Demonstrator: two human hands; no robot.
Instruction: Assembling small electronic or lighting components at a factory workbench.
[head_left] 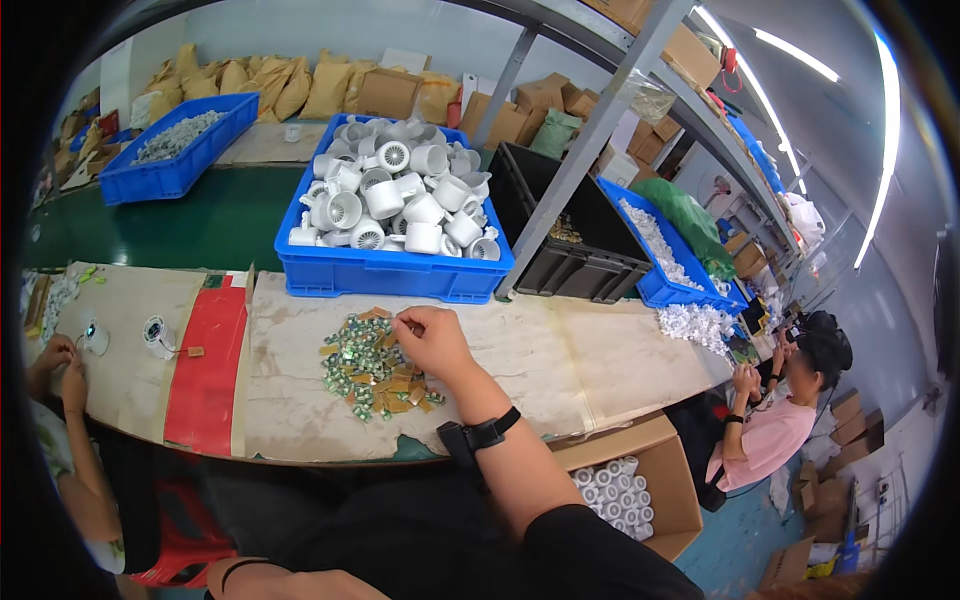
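Brown cardboard boxes [520, 110] behind blue crate [390, 270]

Behind your bench, 1 blue crate [395, 270] brims with white round fan housings [400, 195], and a black crate [580, 265] stands just beside it on the right. Another blue bin [665, 285] of small white parts sits further right, with a loose heap of white pieces [695, 325] spilling in front. Across the green floor [200, 220], a blue crate [175, 150] holds grey parts near a row of tan sacks [260, 85]. A red strip [205, 365] crosses your cardboard-covered bench [560, 350]. To your right, a co-worker in a pink shirt [775, 435] sits at work. A cardboard box [650, 480] of white cylinders stands below.
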